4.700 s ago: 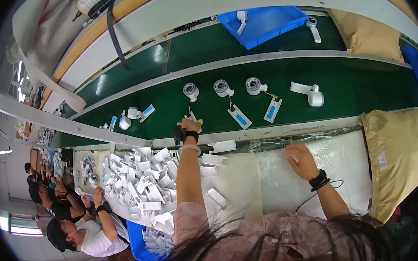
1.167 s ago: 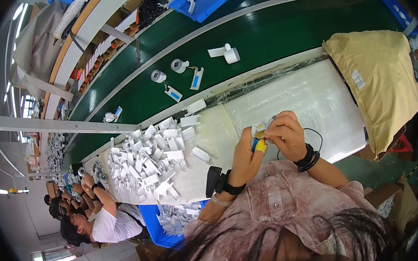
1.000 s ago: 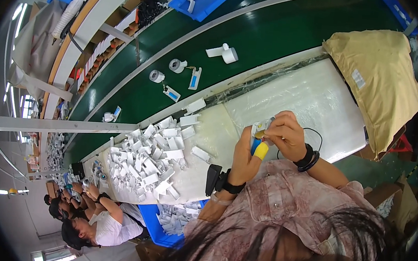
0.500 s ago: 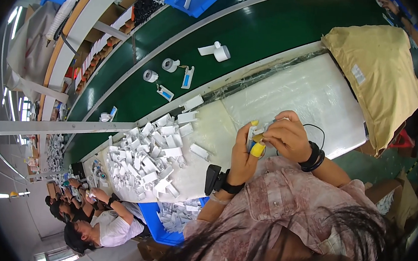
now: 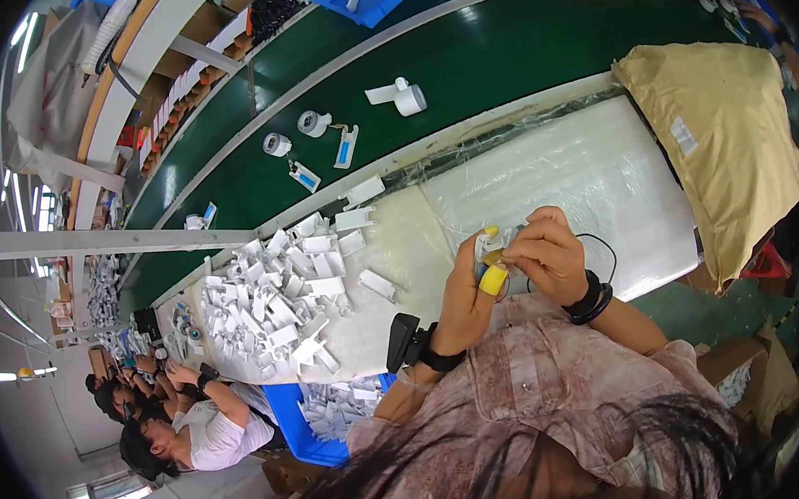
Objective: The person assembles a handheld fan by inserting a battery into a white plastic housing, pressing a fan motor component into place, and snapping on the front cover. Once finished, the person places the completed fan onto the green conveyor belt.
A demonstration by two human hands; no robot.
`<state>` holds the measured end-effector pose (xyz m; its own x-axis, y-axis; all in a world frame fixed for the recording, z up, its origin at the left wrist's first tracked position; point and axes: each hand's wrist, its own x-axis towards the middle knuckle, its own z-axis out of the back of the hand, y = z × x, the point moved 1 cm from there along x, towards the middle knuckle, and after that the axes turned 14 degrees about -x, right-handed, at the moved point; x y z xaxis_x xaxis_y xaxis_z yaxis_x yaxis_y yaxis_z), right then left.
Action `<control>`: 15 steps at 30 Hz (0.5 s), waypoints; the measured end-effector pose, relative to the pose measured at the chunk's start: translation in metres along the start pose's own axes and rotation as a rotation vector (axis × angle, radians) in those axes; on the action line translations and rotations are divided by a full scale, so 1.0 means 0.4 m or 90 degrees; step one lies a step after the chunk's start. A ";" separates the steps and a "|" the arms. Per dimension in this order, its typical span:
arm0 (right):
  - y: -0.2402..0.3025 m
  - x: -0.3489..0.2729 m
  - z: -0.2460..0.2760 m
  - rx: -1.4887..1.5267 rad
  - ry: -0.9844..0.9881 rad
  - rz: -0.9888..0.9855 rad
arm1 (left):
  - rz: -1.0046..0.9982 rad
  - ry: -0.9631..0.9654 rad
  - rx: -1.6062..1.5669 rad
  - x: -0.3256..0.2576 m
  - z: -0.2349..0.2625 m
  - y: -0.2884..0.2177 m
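Observation:
My left hand (image 5: 468, 294), with yellow covers on its fingertips, is closed round a small white plastic part (image 5: 481, 248). My right hand (image 5: 551, 259) meets it from the right, its thumb and fingers pinched together at the part. What exactly those right fingers grip is hidden by the fingers themselves. Both hands are above the near edge of the plastic-covered worktop (image 5: 558, 173). Left of them a single white housing (image 5: 378, 285) lies beside a heaped pile of similar white plastic pieces (image 5: 273, 286).
Beyond the worktop runs a green conveyor belt (image 5: 492, 63) carrying white round-headed assemblies (image 5: 411, 99). A large yellow-brown sack (image 5: 721, 154) occupies the right end. A blue bin (image 5: 285, 420) of white parts stands at lower left, near a co-worker in white (image 5: 227, 429). A thin black cable loops beside my right hand.
The white assemblies on the green belt have shifted slightly left. My hands stay together at nearly the same spot, still holding the small white part.

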<state>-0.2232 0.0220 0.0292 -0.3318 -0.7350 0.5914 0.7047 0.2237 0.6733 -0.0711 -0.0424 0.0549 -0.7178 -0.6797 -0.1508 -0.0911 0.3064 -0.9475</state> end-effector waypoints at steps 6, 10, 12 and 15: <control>0.002 -0.005 -0.003 -0.003 0.006 -0.003 | -0.039 -0.027 0.039 -0.001 0.002 0.010; 0.007 0.000 -0.004 -0.024 0.006 0.011 | -0.040 -0.062 -0.006 0.002 0.008 0.022; 0.006 0.003 -0.004 -0.035 0.010 0.021 | -0.037 -0.078 -0.041 0.004 0.008 0.025; 0.003 0.005 -0.004 -0.021 0.017 0.023 | -0.049 -0.070 -0.049 0.005 0.011 0.025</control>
<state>-0.2220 0.0200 0.0306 -0.2892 -0.7441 0.6023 0.7365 0.2289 0.6365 -0.0705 -0.0436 0.0441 -0.6269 -0.7710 -0.1121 -0.1995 0.2980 -0.9335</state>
